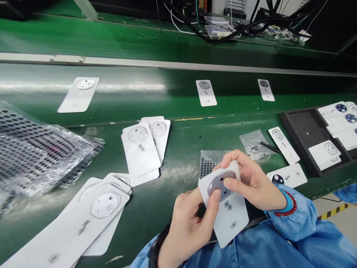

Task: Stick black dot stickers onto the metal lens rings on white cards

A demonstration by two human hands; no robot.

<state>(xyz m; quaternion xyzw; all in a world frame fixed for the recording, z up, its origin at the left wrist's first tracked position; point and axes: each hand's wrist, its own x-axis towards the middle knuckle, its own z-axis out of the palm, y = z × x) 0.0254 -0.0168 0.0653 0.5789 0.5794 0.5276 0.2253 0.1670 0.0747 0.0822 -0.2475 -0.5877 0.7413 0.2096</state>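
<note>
"What have the left hand and right hand got?"

"Both are closed on one white rectangular card, the right thumb pressing its silver octagonal plate."

"Where is it?"

"Held just past the edge of the green table."

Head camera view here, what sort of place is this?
Probably a factory assembly line for small electronic parts: a long green workbench, white cards carrying octagonal lens-like parts, a black foam tray, and a blue work-smock sleeve.
</note>
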